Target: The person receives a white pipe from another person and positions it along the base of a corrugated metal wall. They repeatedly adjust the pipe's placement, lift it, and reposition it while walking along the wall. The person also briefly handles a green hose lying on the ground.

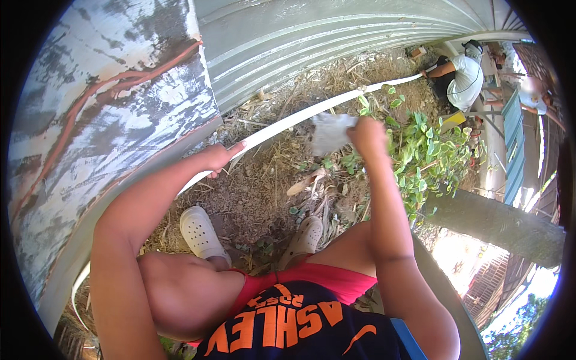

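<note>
My left hand [219, 157] is closed around a long white pipe or strip [294, 119], its forefinger stretched along the top. From there the strip runs up and right, above the dirt, to a co-worker's hand [425, 73] at its far end. My right hand [369, 141], slightly smeared by motion, grips the edge of a pale grey rag-like sheet [331, 133]. The sheet hangs just below the strip; whether it touches the strip I cannot tell.
A crouching co-worker [465, 78] is at the far right, with another person [533, 96] behind. Corrugated metal sheeting [312, 36] lines the far side, a paint-worn wall [120, 90] the left. A leafy plant [426, 156] grows beside my right arm; a concrete beam [495, 225] lies right.
</note>
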`<state>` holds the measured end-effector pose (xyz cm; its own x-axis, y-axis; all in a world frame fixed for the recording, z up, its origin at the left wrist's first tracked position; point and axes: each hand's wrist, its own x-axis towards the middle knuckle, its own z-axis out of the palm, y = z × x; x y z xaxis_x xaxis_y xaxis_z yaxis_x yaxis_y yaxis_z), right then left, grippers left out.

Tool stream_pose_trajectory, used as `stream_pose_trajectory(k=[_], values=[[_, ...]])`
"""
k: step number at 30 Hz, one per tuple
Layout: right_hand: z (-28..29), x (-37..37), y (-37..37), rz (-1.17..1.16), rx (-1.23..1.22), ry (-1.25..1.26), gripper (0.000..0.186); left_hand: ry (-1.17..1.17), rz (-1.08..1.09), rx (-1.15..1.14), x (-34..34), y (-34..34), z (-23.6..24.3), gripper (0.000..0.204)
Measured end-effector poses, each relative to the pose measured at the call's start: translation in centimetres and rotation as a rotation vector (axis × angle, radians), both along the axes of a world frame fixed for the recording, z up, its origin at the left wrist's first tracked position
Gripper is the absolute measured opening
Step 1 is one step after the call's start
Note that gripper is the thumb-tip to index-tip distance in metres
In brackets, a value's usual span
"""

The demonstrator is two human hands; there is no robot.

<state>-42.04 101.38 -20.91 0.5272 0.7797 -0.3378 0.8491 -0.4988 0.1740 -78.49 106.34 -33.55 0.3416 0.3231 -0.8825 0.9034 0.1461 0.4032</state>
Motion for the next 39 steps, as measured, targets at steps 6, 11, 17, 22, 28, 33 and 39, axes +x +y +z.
stream_pose_trajectory(k=[6,11,17,22,28,33,39], values=[[5.2,14.1,-6.1,-0.188,0.05,-0.284,0.034,-0.007,-0.032,-0.005,0.5,-0.2,0.3,0.101],[0.3,22.0,-11.3,-0.555,-0.234,0.09,0.039,-0.003,-0.059,0.009,1.5,-0.3,0.0,0.099],[-0.4,22.3,-9.9,-0.197,0.053,-0.186,0.044,0.005,-0.005,0.028,1.6,-1.1,0.0,0.103],[-2.2,24.4,-9.2,-0.589,-0.19,0.113,0.045,-0.038,0.002,0.037,2.7,-0.9,-0.3,0.102],[-2.3,23.6,-7.5,-0.469,0.108,0.152,0.039,-0.179,-0.145,0.084,-0.4,-0.8,-0.8,0.098],[-2.1,31.9,-8.7,-0.083,0.211,-0.185,0.066,-0.18,-0.074,-0.074,-1.6,0.0,0.7,0.082],[1.2,22.6,-4.7,-0.056,0.45,-0.205,0.079,-0.209,0.402,0.004,-8.8,-4.2,20.7,0.084]])
